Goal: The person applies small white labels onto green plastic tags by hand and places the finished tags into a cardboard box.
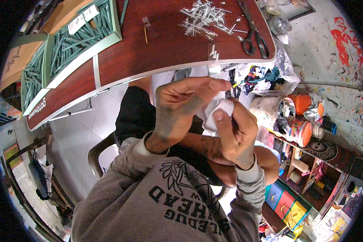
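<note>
My right hand (238, 131) grips a crumpled white tissue or cloth (217, 111) between thumb and fingers, in front of my body and just off the table's edge. Close to its left, my left hand (181, 107) is bent over toward the tissue, its fingers pressed together. Dark grey smudges mark its palm and wrist. Whether anything sits between its fingertips is hidden. Past both hands, a small clear plastic bag (213, 53) with white pieces lies at the edge of the dark red table (125, 66).
Boxes of green pens (82, 38) fill the table's left end. Small white sticks (205, 18) are heaped at the back, beside black scissors (254, 38). A thin wooden stick (145, 35) lies left of them. Paint buckets (300, 133) and a coloured drawer unit (284, 201) stand at my right.
</note>
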Action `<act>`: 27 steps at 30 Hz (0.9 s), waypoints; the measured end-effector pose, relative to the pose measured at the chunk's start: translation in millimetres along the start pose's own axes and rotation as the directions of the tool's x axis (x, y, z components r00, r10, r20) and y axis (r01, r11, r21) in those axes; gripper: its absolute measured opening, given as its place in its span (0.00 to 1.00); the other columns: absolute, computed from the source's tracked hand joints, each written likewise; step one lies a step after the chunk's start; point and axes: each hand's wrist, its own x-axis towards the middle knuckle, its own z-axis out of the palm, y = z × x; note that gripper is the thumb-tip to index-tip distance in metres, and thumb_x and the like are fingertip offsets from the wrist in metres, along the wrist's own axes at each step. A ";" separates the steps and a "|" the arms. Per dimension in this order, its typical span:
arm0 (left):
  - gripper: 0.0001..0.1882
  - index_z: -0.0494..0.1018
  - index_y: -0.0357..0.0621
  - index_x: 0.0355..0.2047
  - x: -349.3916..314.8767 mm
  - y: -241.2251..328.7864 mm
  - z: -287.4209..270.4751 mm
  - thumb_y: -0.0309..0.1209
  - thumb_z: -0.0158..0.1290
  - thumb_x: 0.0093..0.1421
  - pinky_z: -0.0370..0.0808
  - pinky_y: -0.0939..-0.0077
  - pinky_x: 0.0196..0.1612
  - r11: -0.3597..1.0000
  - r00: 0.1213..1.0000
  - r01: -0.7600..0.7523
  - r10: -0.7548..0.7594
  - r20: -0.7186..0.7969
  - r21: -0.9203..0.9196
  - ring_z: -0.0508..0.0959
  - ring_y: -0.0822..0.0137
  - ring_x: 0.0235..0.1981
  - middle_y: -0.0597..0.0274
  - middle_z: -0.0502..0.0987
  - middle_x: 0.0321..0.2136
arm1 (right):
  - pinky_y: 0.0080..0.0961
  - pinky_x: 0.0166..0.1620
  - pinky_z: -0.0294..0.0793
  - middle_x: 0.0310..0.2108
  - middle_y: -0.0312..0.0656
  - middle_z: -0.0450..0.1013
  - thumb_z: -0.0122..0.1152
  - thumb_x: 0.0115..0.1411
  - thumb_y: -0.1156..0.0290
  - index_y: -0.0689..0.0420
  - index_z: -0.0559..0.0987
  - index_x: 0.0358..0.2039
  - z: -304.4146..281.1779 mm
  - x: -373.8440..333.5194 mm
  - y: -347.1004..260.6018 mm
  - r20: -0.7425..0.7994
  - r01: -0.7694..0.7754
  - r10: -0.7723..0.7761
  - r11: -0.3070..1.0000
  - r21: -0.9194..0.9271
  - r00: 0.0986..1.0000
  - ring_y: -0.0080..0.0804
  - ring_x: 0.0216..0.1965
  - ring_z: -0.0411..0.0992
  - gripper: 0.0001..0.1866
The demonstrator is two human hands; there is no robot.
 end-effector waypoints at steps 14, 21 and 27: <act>0.11 0.66 0.43 0.38 15.9 74.5 -76.0 0.38 0.42 0.71 0.75 0.72 0.25 0.994 0.983 -0.050 0.033 -0.178 -0.094 0.75 0.67 0.18 0.59 0.73 0.28 | 0.42 0.30 0.67 0.26 0.52 0.67 0.55 0.66 0.71 0.61 0.70 0.34 48.3 54.4 -7.6 0.201 0.138 -0.115 0.985 -0.104 0.973 0.55 0.26 0.69 0.08; 0.15 0.71 0.42 0.40 4.3 93.7 -112.0 0.42 0.46 0.71 0.53 0.84 0.15 0.967 0.990 -0.092 0.115 -0.085 0.238 0.59 0.82 0.11 0.71 0.64 0.14 | 0.34 0.31 0.69 0.26 0.50 0.73 0.56 0.68 0.63 0.63 0.76 0.36 102.1 155.1 -1.8 0.128 0.238 -0.220 0.960 -0.149 0.967 0.43 0.25 0.70 0.14; 0.15 0.76 0.38 0.47 1.7 83.6 -94.4 0.37 0.51 0.70 0.65 0.85 0.18 0.807 0.855 -0.187 0.415 -0.311 0.561 0.69 0.80 0.15 0.61 0.79 0.24 | 0.26 0.33 0.75 0.30 0.49 0.78 0.62 0.65 0.64 0.66 0.79 0.41 104.9 154.8 -29.2 0.068 0.297 -0.291 0.894 -0.336 0.954 0.30 0.31 0.77 0.15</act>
